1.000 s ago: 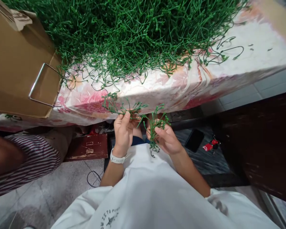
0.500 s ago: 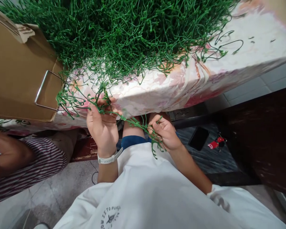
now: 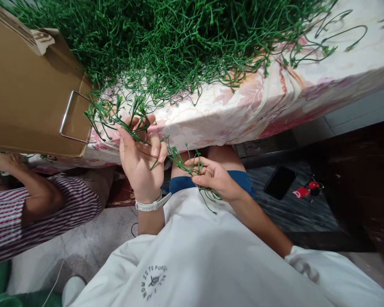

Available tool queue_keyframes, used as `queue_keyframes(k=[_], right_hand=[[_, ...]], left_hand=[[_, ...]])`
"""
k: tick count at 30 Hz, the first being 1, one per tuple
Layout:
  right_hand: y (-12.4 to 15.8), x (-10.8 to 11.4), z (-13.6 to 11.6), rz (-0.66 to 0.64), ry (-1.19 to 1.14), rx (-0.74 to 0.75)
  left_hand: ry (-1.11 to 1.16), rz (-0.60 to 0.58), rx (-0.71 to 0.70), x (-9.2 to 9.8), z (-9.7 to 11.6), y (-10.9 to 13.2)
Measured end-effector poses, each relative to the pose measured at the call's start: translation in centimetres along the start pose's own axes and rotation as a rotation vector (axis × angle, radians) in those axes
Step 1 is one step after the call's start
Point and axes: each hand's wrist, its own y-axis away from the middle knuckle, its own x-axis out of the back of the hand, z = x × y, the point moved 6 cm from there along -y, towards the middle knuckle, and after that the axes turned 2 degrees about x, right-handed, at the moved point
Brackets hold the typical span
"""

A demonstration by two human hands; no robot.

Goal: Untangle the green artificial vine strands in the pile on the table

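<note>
My left hand [image 3: 144, 164], with a white band on its wrist, holds a bunch of green plastic-looking stems [image 3: 107, 115] between thumb and fingers at the table's front edge. Its other fingers curl toward the palm. To the right and a little lower, my right hand [image 3: 214, 177] pinches a smaller bunch of green stems [image 3: 179, 160] above my lap, with loose ends hanging below the fingers. A large heap of the same green stems [image 3: 185, 38] lies on the table beyond both hands.
A flowered cloth [image 3: 211, 113] covers the table. A cardboard box [image 3: 28, 94] with a metal handle stands at the left. Another person's arm [image 3: 38, 192] is at the far left. A black phone [image 3: 280, 182] and red keys [image 3: 304, 190] lie on a low surface at the right.
The view has shifted, so the table and phone appear farther right. My left fingers have curled inward, and the stems in my right hand now show apart from the left bunch.
</note>
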Motion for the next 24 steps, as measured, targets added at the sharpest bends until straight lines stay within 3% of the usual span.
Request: queue_keyframes(k=[4,8,14,18,24], right_hand=[[0.0,0.5,-0.1,0.014,-0.024,0.063],[0.2,1.4,-0.9,0.079,-0.058,0.122],[0.1,2.5,-1.6,0.269,-0.084,0.080],[0.0,2.7,-1.5,0.330,-0.061,0.097],[0.4,3.0,-2.8,0.361,0.065,0.376]], left_hand=[[-0.028,0.092,-0.001,1.7,0.0,-0.7],[-0.126,0.107,0.015,3.7,0.1,-1.8],[0.061,0.097,-0.117,5.2,1.6,-2.7],[0.142,0.185,-0.107,5.7,1.8,-1.9],[0.096,0.236,-0.050,7.3,0.4,0.0]])
